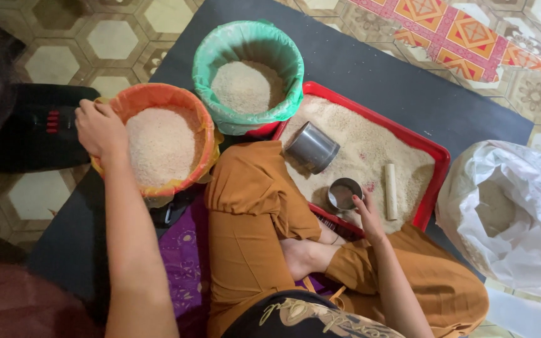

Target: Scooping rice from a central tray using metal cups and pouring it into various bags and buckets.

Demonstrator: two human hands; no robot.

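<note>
Person seated cross-legged on a dark mat (370, 75) over patterned floor tiles (51, 62), orange trousers (252, 219) filling the near centre.

Left hand (100, 128) reaches far left; fingers curled over the near-left rim of the orange-lined bucket (198, 125), gripping the liner edge; bucket filled with white rice nearly to the brim.

Right hand (365, 213) lies at the near edge of the red tray (436, 153); fingers loosely bent, tips touching the rim of the small steel cup (344, 193), which stands upright in the rice; whether it is actually pinched, cannot tell.

Tray holds a spread layer of rice; a larger steel tin (312, 148) lies tilted on its side in the rice, just far-left of the small cup; a pale cylindrical stick (391, 191) lies just right of the hand, lengthwise near to far.

Green-lined bucket (245, 44) stands far of the orange one, touching the tray's far-left corner, partly full of rice.

White plastic sack (521, 213) open at far right, well apart from the tray's right edge, grain showing inside.

Black appliance with red buttons (39, 131) left of the orange bucket, just beside the left hand; purple cloth (183, 256) under the left knee; red-and-orange patterned rug (458, 31) at the far right.
</note>
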